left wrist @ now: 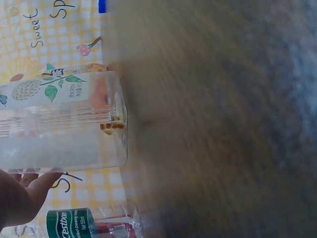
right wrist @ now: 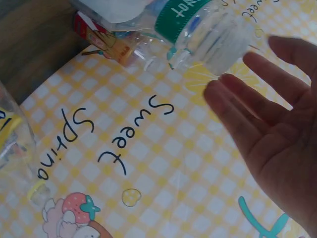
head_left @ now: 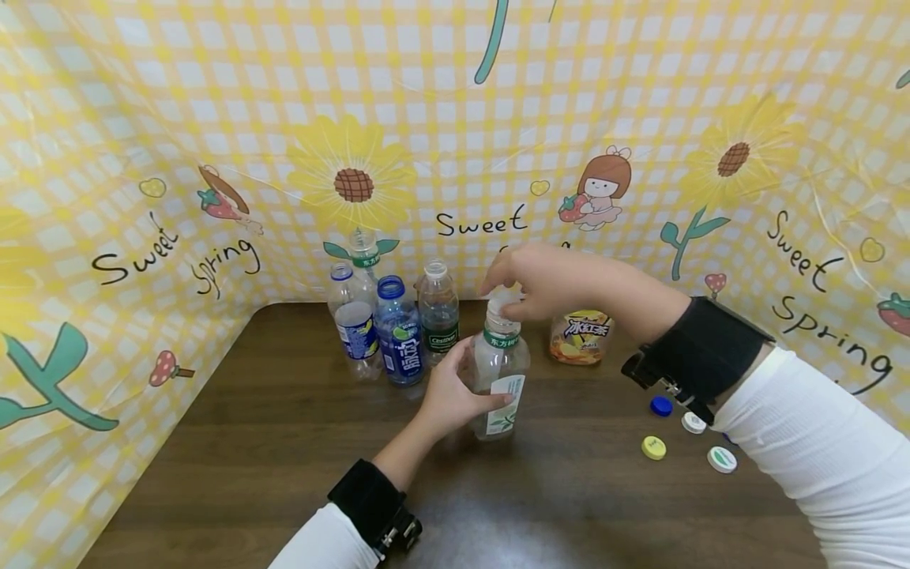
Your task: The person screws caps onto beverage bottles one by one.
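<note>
- Tea bottle, clear, green neck band (head_left: 502, 357): one, uncapped; upright at the table's far half, right of the grouped bottles. Full seating of its base cannot be told. Likely faults: thin wall buckling under too firm a grip; tipping from a sideways push at the neck.
- Table (head_left: 569, 482), brown wood-look: far edge meets the checked cloth (head_left: 455, 134), left edge slants; near edge out of view. Free room lies toward the near side and the left edge; little remains behind the bottles.
- Grouped bottles, four, near the far edge: blue (head_left: 403, 348), Cestbon (head_left: 439, 312), blue-and-yellow-labelled (head_left: 355, 336), second green-banded (head_left: 366, 259). Close-set; one knock could topple neighbours.
- Iced tea bottle (head_left: 579, 338): partly behind the right forearm.
- Left hand (head_left: 456, 395): wrapped round the tea bottle's body.
- Right hand (head_left: 547, 276): fingers apart beside the mouth; contact uncertain.
- Caps, right side: blue (head_left: 661, 406), yellow (head_left: 654, 448), two white (head_left: 722, 460); a low sleeve could scatter them.
</note>
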A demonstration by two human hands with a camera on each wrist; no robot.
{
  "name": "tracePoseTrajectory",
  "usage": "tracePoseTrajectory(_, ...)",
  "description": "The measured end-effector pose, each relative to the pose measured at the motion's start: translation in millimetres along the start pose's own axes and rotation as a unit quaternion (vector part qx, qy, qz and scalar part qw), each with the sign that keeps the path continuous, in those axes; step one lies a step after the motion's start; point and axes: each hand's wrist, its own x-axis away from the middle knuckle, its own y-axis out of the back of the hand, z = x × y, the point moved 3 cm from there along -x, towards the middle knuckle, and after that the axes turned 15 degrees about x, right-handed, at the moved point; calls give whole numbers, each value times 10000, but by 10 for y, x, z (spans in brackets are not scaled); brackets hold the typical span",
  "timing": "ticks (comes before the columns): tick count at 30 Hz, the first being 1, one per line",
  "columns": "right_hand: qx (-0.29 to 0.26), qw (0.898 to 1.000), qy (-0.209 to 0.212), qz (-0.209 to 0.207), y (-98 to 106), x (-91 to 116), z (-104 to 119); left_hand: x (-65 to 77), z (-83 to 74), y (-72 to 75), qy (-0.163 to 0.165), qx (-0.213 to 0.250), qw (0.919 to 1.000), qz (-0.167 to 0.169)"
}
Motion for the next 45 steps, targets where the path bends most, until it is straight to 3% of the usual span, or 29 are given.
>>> tracePoseTrajectory(7,129,9995,222,159,-47,-21,13,18,0,-10,5,-31,10000,-6)
tracePoseTrajectory(24,-275,9980,515,235,-21,25,76,35,8,-32,48,-2,9999,144)
tracePoseTrajectory(34,-428,9957,826,-31,-33,29,54,44,-27,-32,-63,107,9997,209)
tracePoseTrajectory(45,-597,9946,844,-50,-24,36,60,45,-44,-35,-168,151,9994,271)
